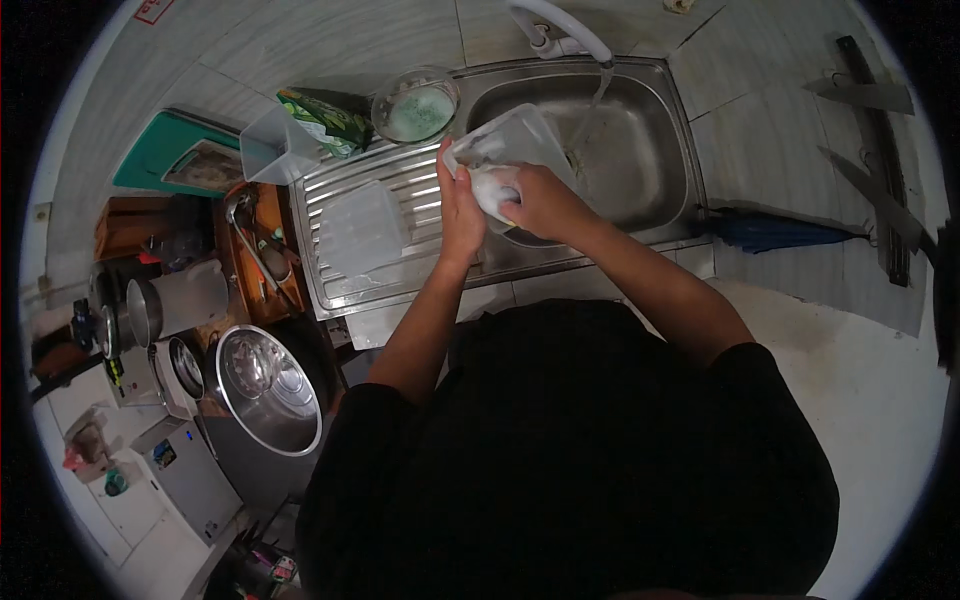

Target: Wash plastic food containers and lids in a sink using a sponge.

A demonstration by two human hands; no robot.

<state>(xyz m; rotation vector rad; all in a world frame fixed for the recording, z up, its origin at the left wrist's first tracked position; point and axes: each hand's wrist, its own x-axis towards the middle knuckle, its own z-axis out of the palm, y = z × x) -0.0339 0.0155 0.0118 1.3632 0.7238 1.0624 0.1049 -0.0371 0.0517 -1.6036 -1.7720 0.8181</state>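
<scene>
My left hand (460, 214) grips the near left edge of a clear plastic container (536, 135), which is tilted over the left side of the steel sink basin. My right hand (541, 201) holds a foam-covered sponge (495, 191) against the container's near edge; a bit of yellow shows under the foam. Water runs from the white faucet (574, 30) into the sink (637, 165). On the ribbed drainboard, left of my hands, lies a translucent plastic piece (364, 229), perhaps a lid or container. A round bowl (416, 112) of greenish suds stands behind the drainboard's right part.
A green packet (326, 124) and another clear container (274, 146) stand at the back left. A steel basin (270, 390) and a wooden tray (285, 300) with utensils are farther left. Knives (870, 97) and a folded blue umbrella (780, 229) hang at the right wall.
</scene>
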